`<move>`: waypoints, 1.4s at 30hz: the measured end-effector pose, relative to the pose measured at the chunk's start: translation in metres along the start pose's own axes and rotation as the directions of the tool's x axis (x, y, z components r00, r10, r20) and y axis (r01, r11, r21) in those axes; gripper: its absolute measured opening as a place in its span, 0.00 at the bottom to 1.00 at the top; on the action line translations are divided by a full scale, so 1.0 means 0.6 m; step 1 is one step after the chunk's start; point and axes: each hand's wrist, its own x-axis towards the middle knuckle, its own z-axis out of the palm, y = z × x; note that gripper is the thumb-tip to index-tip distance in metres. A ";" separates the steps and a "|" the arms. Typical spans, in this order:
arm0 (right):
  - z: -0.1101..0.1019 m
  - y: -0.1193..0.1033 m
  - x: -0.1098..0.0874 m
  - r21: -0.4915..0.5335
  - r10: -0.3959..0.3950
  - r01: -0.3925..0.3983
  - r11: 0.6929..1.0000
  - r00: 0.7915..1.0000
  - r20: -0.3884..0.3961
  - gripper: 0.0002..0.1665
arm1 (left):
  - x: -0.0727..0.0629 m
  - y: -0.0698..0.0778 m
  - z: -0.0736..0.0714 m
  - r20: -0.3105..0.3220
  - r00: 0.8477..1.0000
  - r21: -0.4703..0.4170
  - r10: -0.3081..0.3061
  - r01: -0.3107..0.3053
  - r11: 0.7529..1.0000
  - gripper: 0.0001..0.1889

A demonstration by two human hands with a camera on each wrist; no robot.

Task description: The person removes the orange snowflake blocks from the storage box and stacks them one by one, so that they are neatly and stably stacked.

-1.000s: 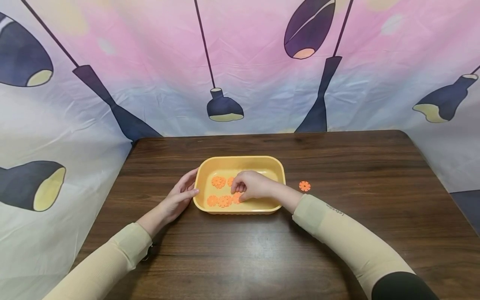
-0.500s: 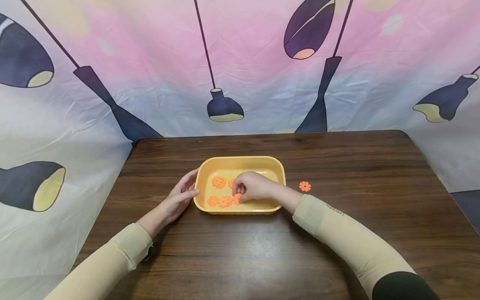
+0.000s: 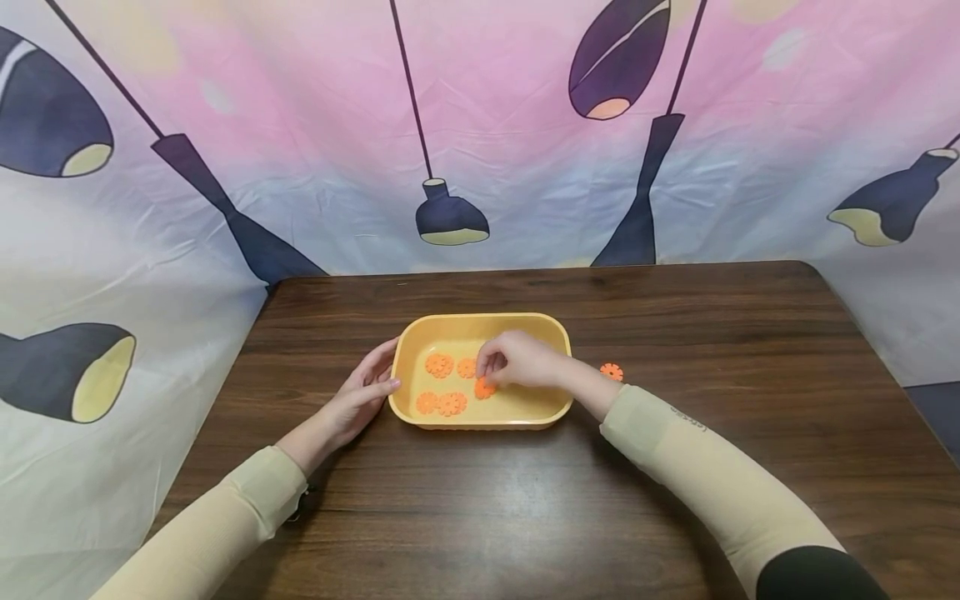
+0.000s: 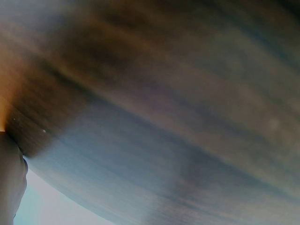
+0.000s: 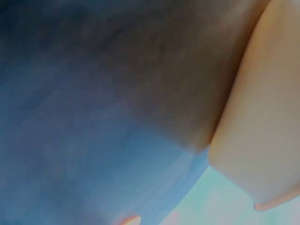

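Yellow tray (image 3: pixel 525 409) on table (image 3: pixel 465 517): left hand (image 3: pixel 363 392) holds its left end; right hand (image 3: pixel 521 358) pinches 1 orange disc (image 3: pixel 485 389) inside it. Other discs (image 3: pixel 452 404) lie on its floor; 1 outer disc (image 3: pixel 611 368) lies right of it.

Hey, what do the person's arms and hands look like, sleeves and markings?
The long, cream fabric left sleeve and matching right sleeve each end in a paler greenish cuff. Small dark lettering marks the right sleeve near its cuff; black fabric shows farther up that arm. The left hand and right hand are gloveless.
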 end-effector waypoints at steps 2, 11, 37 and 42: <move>-0.007 0.001 -0.003 0.014 -0.008 0.008 1.000 1.000 -0.013 0.05 | 0.001 0.000 0.000 0.002 1.000 0.001 0.001 -0.001 1.000 0.39; -0.045 -0.009 -0.020 -0.060 -0.040 0.035 0.998 0.996 -0.083 0.03 | 0.002 0.004 -0.001 -0.005 1.000 -0.002 -0.011 0.011 1.000 0.39; -0.139 0.060 -0.164 0.131 0.176 -0.146 0.980 0.950 -0.257 0.05 | 0.001 0.002 -0.001 -0.003 1.000 0.001 -0.024 0.024 1.000 0.40; -0.143 0.080 -0.191 0.132 0.225 -0.197 0.971 0.941 -0.251 0.06 | 0.001 0.001 -0.001 -0.006 1.000 -0.002 -0.022 0.022 1.000 0.40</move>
